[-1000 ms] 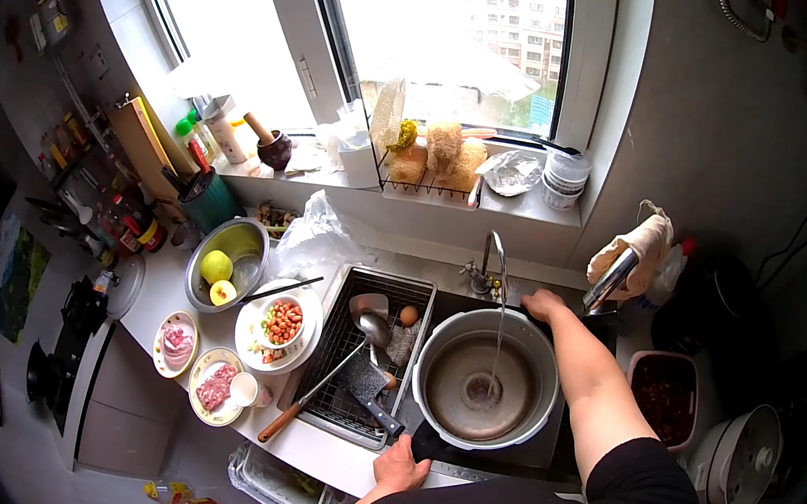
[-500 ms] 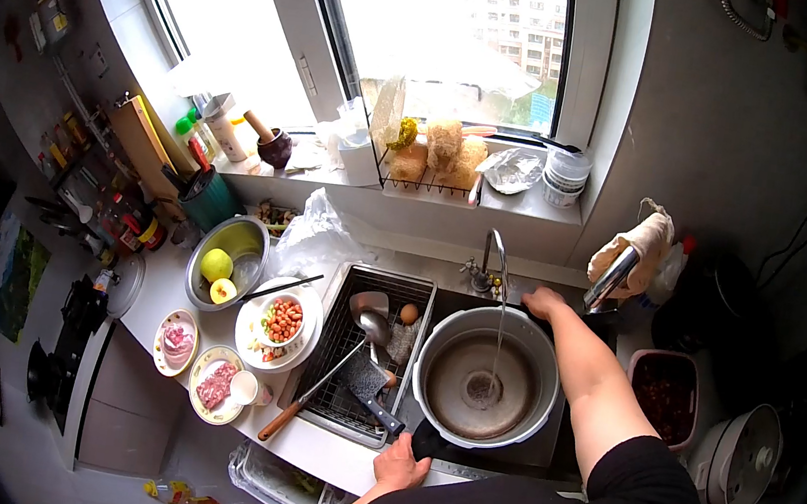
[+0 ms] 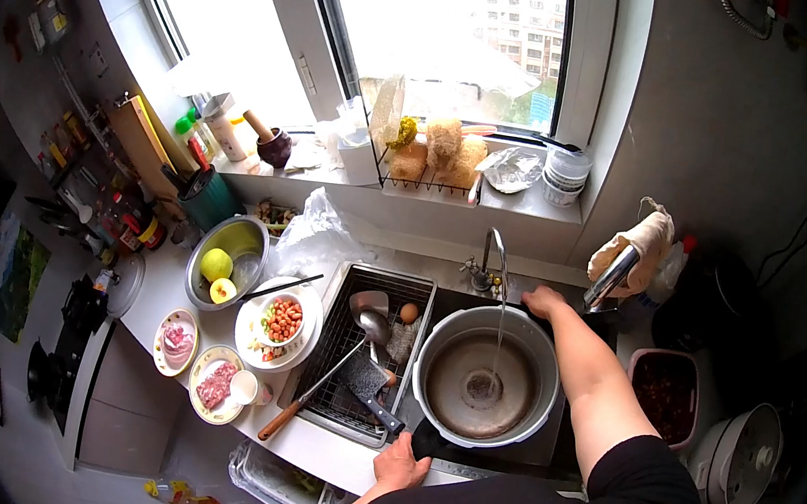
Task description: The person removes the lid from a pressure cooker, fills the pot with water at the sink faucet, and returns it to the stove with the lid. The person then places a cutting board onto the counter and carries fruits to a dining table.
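Note:
A large metal pot (image 3: 436,397) stands in the sink, with water running from the faucet (image 3: 497,264) into the shallow water at its bottom. My right hand (image 3: 543,301) lies on the sink's back rim, beside the faucet, with its fingers stretched out. At the counter's front edge rests my left hand (image 3: 400,465), close to the handle of a cleaver (image 3: 369,386) and to the pot's dark handle (image 3: 433,441). Its fingers are partly bent, with nothing visibly held. The cleaver lies on a wire drying rack (image 3: 327,343) with a spatula (image 3: 327,379), a ladle (image 3: 373,326) and an egg (image 3: 409,313).
Left of the rack are a bowl of peanuts (image 3: 282,320), plates of minced meat (image 3: 217,385) and sliced meat (image 3: 177,343), a white cup (image 3: 244,388), and a metal bowl of fruit (image 3: 255,234). A pink container (image 3: 663,395) and a rice cooker (image 3: 746,460) stand at right.
Water keeps running into the pot. Both hands stay where they were.

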A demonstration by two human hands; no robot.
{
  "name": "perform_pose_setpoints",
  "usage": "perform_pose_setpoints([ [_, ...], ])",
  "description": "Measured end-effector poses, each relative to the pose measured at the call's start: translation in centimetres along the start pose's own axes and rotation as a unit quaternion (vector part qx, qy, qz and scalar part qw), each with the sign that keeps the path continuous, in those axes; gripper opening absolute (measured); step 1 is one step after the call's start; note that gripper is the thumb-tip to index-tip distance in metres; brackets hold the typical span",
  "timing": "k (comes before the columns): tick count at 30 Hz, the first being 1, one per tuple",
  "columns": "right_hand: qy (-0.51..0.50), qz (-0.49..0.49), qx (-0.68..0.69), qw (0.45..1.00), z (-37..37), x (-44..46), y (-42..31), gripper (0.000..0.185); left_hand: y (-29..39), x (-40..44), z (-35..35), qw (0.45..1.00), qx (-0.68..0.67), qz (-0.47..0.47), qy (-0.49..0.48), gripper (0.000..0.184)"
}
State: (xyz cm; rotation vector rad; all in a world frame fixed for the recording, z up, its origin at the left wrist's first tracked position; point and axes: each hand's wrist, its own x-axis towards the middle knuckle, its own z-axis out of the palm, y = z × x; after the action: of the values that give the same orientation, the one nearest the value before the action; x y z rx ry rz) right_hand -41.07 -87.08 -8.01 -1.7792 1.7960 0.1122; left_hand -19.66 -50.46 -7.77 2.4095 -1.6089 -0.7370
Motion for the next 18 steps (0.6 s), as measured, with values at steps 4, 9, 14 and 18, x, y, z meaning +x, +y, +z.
perform_pose_setpoints([
  [4, 0.0, 0.001, -0.003, 1.0, 0.08, 0.13, 0.06, 0.054, -0.06, -0.01, 0.14, 1.0, 0.001, -0.001, 0.001, 0.048],
  [9, -0.008, 0.001, -0.006, 1.0, -0.38, -0.43, -0.34, 0.054, -0.33, 0.08, 0.54, 1.0, 0.002, 0.004, 0.013, 0.047],
  [14, -0.012, 0.01, -0.006, 1.0, -0.32, -0.36, -0.41, 0.055, -0.17, 0.05, 0.32, 1.0, 0.0, 0.004, 0.011, 0.048],
  [18, -0.014, 0.008, -0.006, 1.0, -0.29, -0.27, -0.31, 0.055, -0.29, 0.08, 0.46, 1.0, 0.002, 0.006, 0.013, 0.048],
])
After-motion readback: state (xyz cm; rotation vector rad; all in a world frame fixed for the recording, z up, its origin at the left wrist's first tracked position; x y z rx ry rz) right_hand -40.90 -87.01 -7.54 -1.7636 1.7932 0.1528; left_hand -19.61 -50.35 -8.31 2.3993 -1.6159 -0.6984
